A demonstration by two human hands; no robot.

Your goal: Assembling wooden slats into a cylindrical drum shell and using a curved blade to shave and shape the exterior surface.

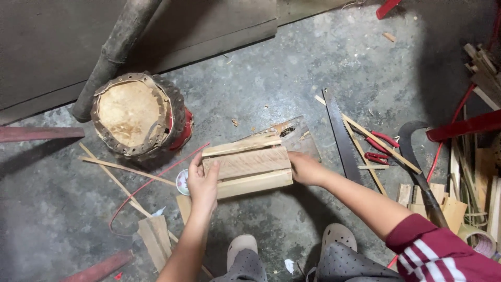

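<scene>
My left hand (pixel 202 184) reached up from the lower middle, forearm nearly straight, and lay against the left end of the wood (pixel 246 165). The thumb hooked over the top edge of the middle piece while the fingers curled around the end, closed on it. My right hand (pixel 304 168) came in from the right, the arm bent at the elbow with a dark red sleeve (pixel 438 256) striped in white, and its fingers wrapped the wood's right end, gripping it too. I could not see the fingertips of either hand, since they sat behind the wood.

The wood was a small stack of pale slats: a thin strip on top, a broader block with visible grain in the middle, and another long piece along the lower edge. All ran roughly left to right, tilted slightly upward toward the right. I held it between both hands just above the concrete floor (pixel 292 78), over a flat board (pixel 297 133) that stuck out behind it at the upper right.

Left of the wood stood a round stump (pixel 136 116) with a rough, ragged rim, and a thick pole (pixel 115 52) leaned behind it. To the right lay a saw (pixel 340 133), blade pointing away from me, then red-handled pliers (pixel 380 147) crossed by a thin stick, and a curved knife (pixel 415 156). A red cord (pixel 151 183) looped across the floor at the left. My sandals (pixel 339 236) showed below the wood.
</scene>
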